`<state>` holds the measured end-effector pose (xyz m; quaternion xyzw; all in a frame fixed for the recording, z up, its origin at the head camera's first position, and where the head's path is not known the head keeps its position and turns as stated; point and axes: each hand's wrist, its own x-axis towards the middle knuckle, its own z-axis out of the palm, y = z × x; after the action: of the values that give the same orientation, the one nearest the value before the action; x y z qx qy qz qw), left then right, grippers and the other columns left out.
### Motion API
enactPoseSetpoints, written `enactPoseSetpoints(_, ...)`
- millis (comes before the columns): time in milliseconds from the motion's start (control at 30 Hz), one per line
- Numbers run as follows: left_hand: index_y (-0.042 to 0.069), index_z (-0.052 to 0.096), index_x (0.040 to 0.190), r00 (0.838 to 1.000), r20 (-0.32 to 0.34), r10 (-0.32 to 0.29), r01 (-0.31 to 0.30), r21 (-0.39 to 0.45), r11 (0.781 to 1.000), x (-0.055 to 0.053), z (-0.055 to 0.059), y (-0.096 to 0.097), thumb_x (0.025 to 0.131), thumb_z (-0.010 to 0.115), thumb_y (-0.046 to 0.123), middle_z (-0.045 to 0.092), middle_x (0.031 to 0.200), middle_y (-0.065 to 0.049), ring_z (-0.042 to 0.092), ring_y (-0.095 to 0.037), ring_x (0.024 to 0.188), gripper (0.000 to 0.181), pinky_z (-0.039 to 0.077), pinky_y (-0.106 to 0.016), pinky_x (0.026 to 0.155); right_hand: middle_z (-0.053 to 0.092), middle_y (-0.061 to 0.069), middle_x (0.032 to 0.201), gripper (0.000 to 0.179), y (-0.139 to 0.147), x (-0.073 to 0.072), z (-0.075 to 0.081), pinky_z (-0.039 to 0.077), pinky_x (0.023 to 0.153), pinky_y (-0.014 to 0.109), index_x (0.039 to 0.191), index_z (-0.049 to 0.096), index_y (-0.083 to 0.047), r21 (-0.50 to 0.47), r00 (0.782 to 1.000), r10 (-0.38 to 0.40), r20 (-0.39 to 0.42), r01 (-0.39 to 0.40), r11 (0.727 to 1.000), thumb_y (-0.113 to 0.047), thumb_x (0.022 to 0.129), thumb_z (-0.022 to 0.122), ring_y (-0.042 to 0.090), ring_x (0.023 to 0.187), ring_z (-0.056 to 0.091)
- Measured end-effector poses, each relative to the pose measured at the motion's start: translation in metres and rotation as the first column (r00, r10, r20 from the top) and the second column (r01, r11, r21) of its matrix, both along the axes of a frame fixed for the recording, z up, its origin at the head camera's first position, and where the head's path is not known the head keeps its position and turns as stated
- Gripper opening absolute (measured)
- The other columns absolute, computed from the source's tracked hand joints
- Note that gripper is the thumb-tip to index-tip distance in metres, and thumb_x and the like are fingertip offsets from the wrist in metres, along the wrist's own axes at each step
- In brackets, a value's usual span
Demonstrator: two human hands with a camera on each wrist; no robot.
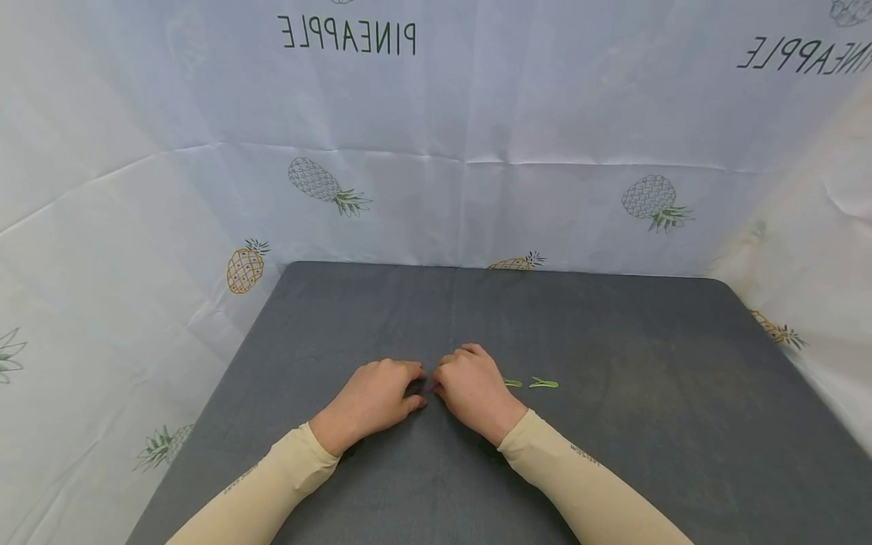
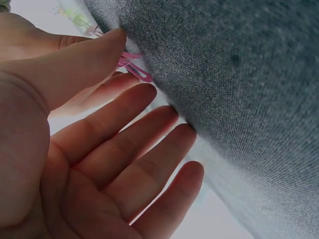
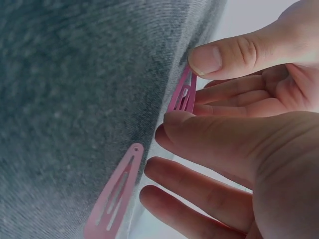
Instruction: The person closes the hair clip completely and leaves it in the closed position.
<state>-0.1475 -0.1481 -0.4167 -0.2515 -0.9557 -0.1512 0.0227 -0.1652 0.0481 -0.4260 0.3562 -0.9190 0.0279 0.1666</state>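
Near the middle of the grey table, my right hand (image 1: 473, 382) pinches a dark pink snap hair clip (image 3: 184, 94) between thumb and forefinger. My left hand (image 1: 381, 390) faces it from the left, its thumb and fingers apart. In the right wrist view the left thumb (image 3: 207, 59) overlaps the clip's upper end. The left wrist view shows the hair clip (image 2: 137, 69) with its arms spread, beyond the gap between the left thumb and extended fingers. Part of the clip is hidden behind fingertips.
Two clips lie right of the right hand, yellow-green in the head view: one partly covered hair clip (image 1: 513, 383) and another hair clip (image 1: 543, 383). In the right wrist view a pale pink hair clip (image 3: 117, 196) lies on the cloth. A pineapple-print curtain (image 1: 477, 212) surrounds the table (image 1: 613, 454).
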Motion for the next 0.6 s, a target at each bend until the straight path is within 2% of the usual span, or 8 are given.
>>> enactPoseSetpoints(100,0.02,0.074,0.091,1.0,0.005,0.003,-0.003,0.005,1.0,0.0002,0.0009,-0.0002,0.09,0.089,0.026,0.068,0.078,0.005,0.056,-0.009,0.061,0.017,0.048,-0.031,0.058,0.073,-0.006,0.074,0.017,0.0013,0.0002,0.0016,0.057,0.104,0.045,0.075,0.08,-0.025,-0.013,1.0,0.002,0.007,-0.002,1.0,-0.022,0.089,0.089,0.014,0.078,0.073)
enactPoseSetpoints(267,0.016,0.082,0.106,1.0,-0.001,0.005,-0.005,0.023,1.0,0.0006,0.002,-0.0013,0.091,0.088,0.026,0.081,0.099,-0.001,0.074,-0.017,0.077,0.019,0.061,-0.039,0.069,0.073,-0.005,0.074,0.014,0.003,0.0007,0.0058,0.057,0.106,0.046,0.078,0.082,-0.024,-0.018,1.0,0.005,0.019,-0.005,1.0,-0.022,0.09,0.089,0.014,0.078,0.073)
enactPoseSetpoints(600,0.015,0.084,0.11,1.0,-0.003,0.025,-0.025,0.043,0.999,-0.0013,0.004,-0.0019,0.093,0.087,0.024,0.083,0.104,-0.002,0.078,-0.018,0.086,0.019,0.063,-0.04,0.075,0.077,-0.006,0.081,0.008,0.0048,-0.0002,0.0101,0.056,0.107,0.047,0.086,0.085,-0.026,-0.049,0.999,0.014,0.034,-0.012,0.999,-0.02,0.091,0.088,0.013,0.083,0.075)
